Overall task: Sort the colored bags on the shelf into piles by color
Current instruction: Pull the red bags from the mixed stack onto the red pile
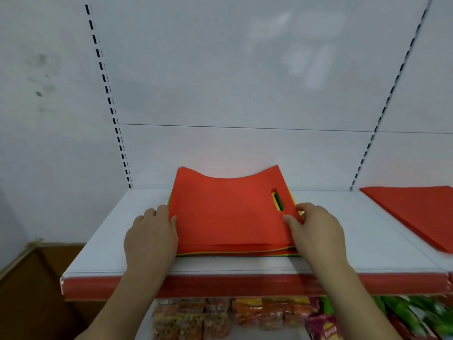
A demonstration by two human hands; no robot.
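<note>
White back panels with slotted uprights close off the scene, and a white shelf with a red front strip carries the work. At the far left, brown cardboard boxes are seen below shelf level. The left hand is laid against the left edge of the mixed stack of bags, its fingers curled over that edge and its thumb resting on the red top bag; whether the edge is truly gripped or only steadied cannot be told. The stack sits in the middle of the shelf, near the front lip, with green and yellow edges showing beneath the red layers. The top bag is bowed along its far edge, so the material is judged light, thin and soft but with some body, probably non-woven fabric, and likely to slide sheet over sheet. The die-cut handle slot is seen near its right edge. The right hand is closed in a pinch on the top bag's right corner beside the slot. A hold at the two side edges is judged best, so one sheet alone is peeled off. On the far right, well apart, a red pile is already laid. Packaged snacks are seen below.
</note>
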